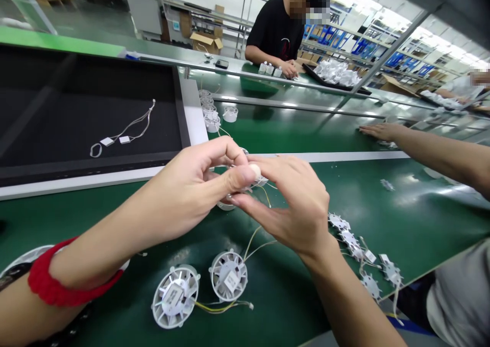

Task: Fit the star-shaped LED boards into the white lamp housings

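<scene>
My left hand and my right hand meet over the green bench, thumbs and fingers closed around a small white part with thin wires. My fingers cover most of it. Below them shows the rim of a white round housing; whether it is held or rests on the bench I cannot tell. Nearer to me lie two white round spoked units, a larger one and a smaller one, each with a label and thin wires.
Right of my hands are several white spoked discs with wires. Several round housings stand behind. A black tray at left holds a wired lead. A co-worker's arm reaches in from the right; another person works across the bench.
</scene>
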A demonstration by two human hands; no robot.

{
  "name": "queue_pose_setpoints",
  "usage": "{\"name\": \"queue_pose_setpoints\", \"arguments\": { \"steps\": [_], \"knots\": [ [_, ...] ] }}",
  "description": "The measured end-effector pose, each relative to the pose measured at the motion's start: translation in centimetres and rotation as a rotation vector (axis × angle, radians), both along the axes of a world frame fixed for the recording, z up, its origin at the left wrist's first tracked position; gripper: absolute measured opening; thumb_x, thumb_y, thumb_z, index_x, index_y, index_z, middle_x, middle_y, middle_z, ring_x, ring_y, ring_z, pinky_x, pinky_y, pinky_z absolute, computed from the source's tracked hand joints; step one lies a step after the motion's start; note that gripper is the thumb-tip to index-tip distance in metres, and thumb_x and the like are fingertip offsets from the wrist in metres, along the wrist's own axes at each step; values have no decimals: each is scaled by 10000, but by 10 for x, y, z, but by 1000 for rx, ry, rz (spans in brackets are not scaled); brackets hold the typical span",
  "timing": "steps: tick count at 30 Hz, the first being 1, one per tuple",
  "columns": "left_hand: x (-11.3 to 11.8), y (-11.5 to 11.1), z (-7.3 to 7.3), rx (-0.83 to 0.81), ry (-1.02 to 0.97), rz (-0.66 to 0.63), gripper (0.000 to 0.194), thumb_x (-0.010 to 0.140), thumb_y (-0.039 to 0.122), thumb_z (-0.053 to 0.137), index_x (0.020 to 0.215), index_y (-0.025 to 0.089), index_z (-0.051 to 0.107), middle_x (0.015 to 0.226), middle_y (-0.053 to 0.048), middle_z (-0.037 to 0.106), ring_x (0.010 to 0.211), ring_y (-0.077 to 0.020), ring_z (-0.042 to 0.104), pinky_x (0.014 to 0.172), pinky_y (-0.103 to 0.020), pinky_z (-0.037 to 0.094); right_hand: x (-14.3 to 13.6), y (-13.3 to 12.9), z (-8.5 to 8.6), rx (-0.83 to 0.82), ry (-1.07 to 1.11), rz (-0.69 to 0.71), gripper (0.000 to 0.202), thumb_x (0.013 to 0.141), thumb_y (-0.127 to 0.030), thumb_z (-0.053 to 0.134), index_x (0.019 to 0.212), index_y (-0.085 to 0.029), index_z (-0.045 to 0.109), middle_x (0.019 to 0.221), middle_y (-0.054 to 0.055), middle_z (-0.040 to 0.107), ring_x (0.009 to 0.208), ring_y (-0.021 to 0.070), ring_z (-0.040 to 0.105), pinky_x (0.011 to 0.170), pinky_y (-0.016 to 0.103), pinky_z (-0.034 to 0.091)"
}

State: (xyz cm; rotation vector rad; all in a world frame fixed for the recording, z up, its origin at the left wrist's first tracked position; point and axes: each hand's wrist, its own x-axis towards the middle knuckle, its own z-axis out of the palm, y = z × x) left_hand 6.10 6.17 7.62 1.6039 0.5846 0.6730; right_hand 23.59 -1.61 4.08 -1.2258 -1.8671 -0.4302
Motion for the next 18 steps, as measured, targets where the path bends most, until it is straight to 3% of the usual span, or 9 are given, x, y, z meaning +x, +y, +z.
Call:
{"name": "queue_pose_setpoints", "arguments": {
  "steps": [4, 8, 10, 18],
  "knots": [
    [0, 0, -3, 163, 49, 153, 295, 908, 457, 776, 747, 228, 685, 985, 2, 725, 805, -159, 672, 643, -232, 513, 3, 3, -5, 168, -117, -63, 256, 892, -453, 824, 1078, -295, 747, 1057, 25, 854, 944, 277, 813, 998, 453, 568],
    [-3, -1, 1, 416, 107, 260, 344, 900, 476, 785, 677, 241, 669, 890, 10, 693, 838, -178, 619, 797, -296, 501, 3, 2, -6, 187, -138, -59, 290, 858, -492, 852, 1048, -296, 752, 1028, 16, 856, 923, 286, 812, 992, 461, 558],
    [-4, -1, 2, 464, 155, 287, 370, 908, 499, 766, 661, 246, 659, 840, 13, 681, 801, -181, 601, 800, -319, 478, 3, 1, -7, 206, -145, -58, 328, 838, -515, 867, 1038, -282, 751, 1012, 23, 857, 904, 286, 808, 998, 465, 552],
    [0, -1, -1, 219, 154, 178, 438, 892, 486, 767, 617, 213, 562, 724, 23, 621, 712, -154, 571, 686, -293, 442, -1, 0, -6, 202, -178, -103, 290, 859, -563, 833, 961, -305, 747, 1003, -2, 856, 878, 273, 808, 1004, 470, 553]
  ]
}}
